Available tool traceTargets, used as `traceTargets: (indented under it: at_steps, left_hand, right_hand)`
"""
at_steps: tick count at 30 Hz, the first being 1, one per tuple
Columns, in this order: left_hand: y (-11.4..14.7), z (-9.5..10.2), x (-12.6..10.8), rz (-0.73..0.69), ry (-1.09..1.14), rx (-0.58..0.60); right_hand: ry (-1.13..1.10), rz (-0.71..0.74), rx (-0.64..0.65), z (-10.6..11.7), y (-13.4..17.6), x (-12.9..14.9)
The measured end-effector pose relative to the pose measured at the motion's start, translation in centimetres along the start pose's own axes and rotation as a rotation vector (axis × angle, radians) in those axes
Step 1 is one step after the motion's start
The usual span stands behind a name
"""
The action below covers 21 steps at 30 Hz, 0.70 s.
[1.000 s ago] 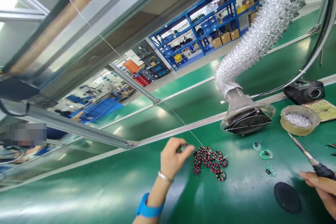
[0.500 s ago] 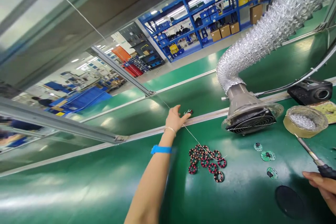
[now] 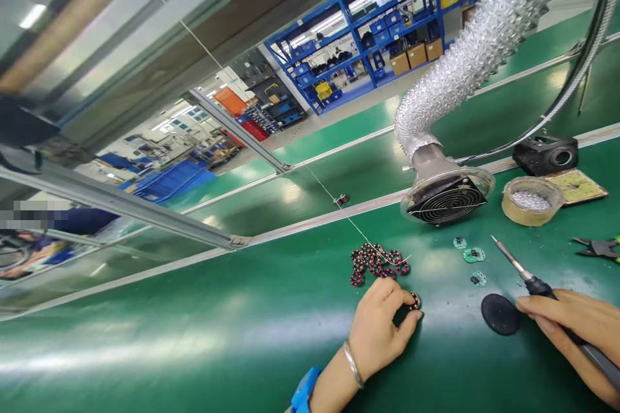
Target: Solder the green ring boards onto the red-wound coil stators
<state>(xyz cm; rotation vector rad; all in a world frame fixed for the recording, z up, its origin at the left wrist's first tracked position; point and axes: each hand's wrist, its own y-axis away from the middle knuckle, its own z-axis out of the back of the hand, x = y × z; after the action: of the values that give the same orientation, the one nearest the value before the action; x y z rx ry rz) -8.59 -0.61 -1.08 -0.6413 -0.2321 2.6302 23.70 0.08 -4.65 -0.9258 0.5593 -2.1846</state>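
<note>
Left fingers (image 3: 401, 298) pinching ring (image 3: 415, 301) left of black disc (image 3: 500, 314); my right fingers (image 3: 542, 304) gripping soldering iron (image 3: 537, 284); slip possibly scorching boards (image 3: 475, 255).

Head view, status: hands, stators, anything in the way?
Left hand pinching one stator, apart from the stator cluster. Right hand gripping soldering iron, tip off the circuit boards. Thin wire lying across the cluster.

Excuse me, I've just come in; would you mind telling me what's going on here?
A person at a green bench is pinching a small ring between the left hand's finger and thumb. The right hand holds a soldering iron. More rings lie clustered beyond the left hand, and three green boards lie farther right, near a black disc.
</note>
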Motion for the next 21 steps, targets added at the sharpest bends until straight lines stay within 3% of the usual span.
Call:
traceTargets:
  at_steps: [8, 11, 15, 21]
  left_hand:
    - [-0.4, -2.1, -2.2, 0.109, 0.185, -0.017]
    - [-1.4, -3.3, -3.9, 0.052, 0.345, -0.024]
    - [-3.5, -4.8, -6.2, -0.132, 0.458, 0.082]
    - [-5.6, -5.1, -6.7, -0.196, 0.502, 0.174]
  right_hand:
    - [-0.159, -0.036, 0.094, 0.2, -1.9, 0.8]
    - [-0.221, -0.068, 0.102, -0.3, -2.4, 0.6]
    - [-0.217, -0.141, 0.045, -0.6, -2.6, 0.6]
    - [-0.256, -0.162, 0.038, -0.7, -2.5, 0.8]
